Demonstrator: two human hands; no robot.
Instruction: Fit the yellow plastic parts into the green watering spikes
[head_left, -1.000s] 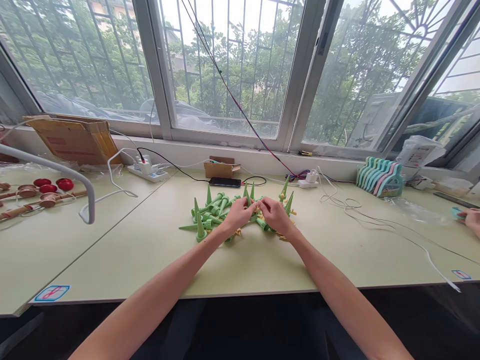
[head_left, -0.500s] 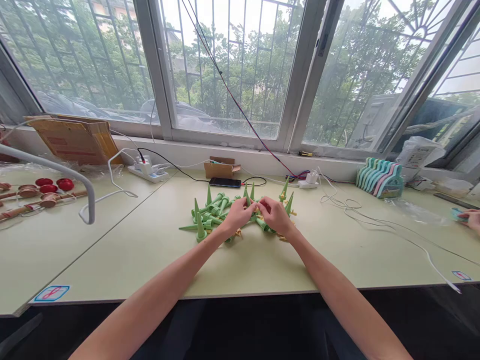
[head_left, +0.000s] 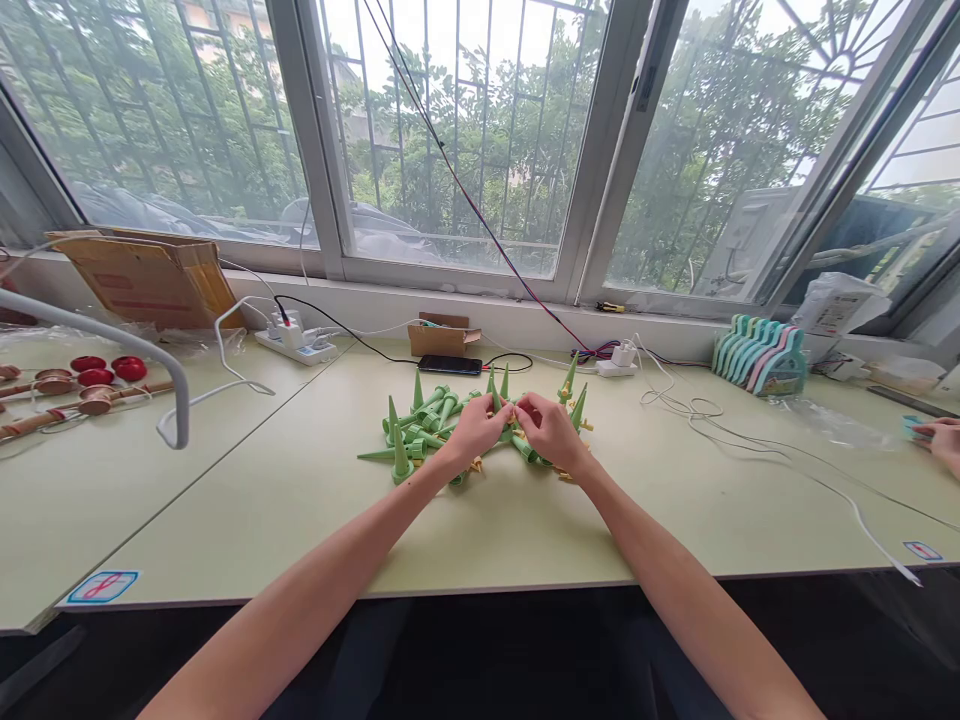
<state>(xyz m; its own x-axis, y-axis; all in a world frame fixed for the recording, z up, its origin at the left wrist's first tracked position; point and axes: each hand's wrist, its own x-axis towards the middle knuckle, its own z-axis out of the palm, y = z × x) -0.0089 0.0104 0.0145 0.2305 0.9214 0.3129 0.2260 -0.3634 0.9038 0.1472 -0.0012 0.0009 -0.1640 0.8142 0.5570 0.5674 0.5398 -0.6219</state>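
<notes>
My left hand (head_left: 478, 428) is closed around a green plastic cone-shaped spike (head_left: 495, 397), its tip pointing up past the fingers. Close by on the right, my right hand (head_left: 551, 430) pinches at a small yellow piece (head_left: 512, 413) where the fingertips of both hands meet; the fingers partly cover it. A heap of similar green spikes (head_left: 427, 435) lies to the left of and beneath my hands, some upright, others on their sides. More green spikes (head_left: 577, 405) stand just beyond my right hand, with small yellow parts (head_left: 568, 477) scattered around them.
Behind the heap lie a black phone (head_left: 450, 366) and an open cardboard box (head_left: 442, 335). White cables (head_left: 705, 415) run across the table's right side, near a row of pastel hangers (head_left: 759, 357). Another person's hand (head_left: 943, 440) is at the far right. Red-ended wooden pieces (head_left: 96, 377) lie left.
My two hands stay together in nearly the same place, with barely any finger movement. At the far right the other person's hand and the light-blue item in it have shifted slightly.
</notes>
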